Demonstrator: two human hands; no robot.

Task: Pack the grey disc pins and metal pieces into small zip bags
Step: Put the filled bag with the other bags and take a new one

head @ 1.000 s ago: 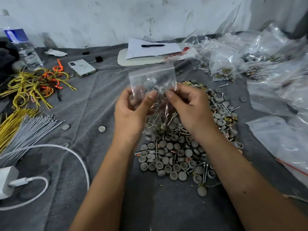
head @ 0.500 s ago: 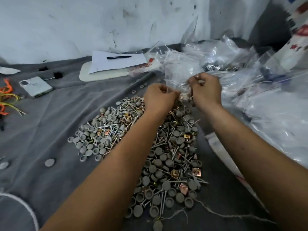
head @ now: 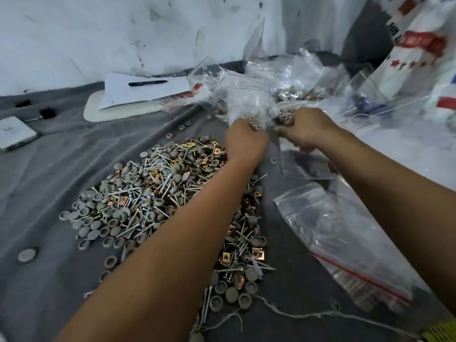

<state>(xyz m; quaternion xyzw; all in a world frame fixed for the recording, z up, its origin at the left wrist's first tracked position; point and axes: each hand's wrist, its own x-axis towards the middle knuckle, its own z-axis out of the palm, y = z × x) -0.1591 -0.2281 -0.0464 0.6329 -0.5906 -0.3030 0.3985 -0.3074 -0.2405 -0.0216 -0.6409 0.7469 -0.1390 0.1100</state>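
A wide heap of grey disc pins, nails and copper-coloured metal pieces [head: 148, 193] covers the grey cloth in the middle. Beyond its far right end, my left hand [head: 245, 139] and my right hand [head: 303, 130] both grip a small clear zip bag [head: 249, 106] holding some parts. The bag sits low, at the edge of a pile of filled clear bags [head: 296, 87]. My fingers curl round the bag's lower edge; the fingertips are hidden.
Empty zip bags with red strips [head: 345, 243] lie at the right under my right forearm. A paper with a pen [head: 145, 88] lies on a pad at the back. A phone [head: 14, 133] rests far left. A printed sack [head: 419, 58] stands at the right.
The view swung right. Both hands carried the small bag from above the heap away to the far right and lowered it to the pile of filled bags.
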